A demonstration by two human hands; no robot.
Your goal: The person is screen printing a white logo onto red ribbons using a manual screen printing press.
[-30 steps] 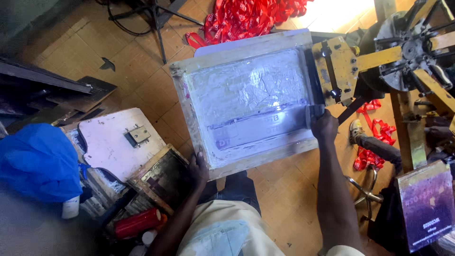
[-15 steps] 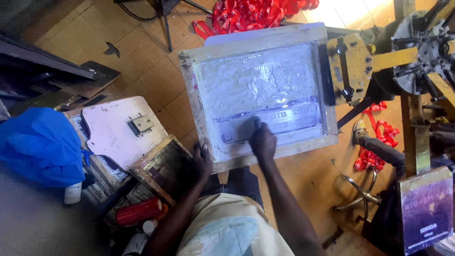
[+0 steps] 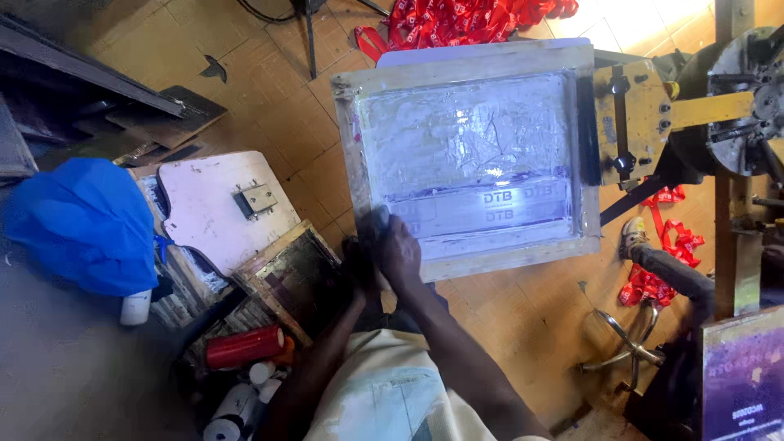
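Wooden-framed printing screen under both hands' grip at its near-left corner.

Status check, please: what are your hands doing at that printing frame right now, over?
Both hands at near-left corner of the wooden screen frame. Right hand presses a small pad on the mesh; left hand beside it, grip unclear. Nothing blocking the mesh.

One screen frame, perhaps two hands.
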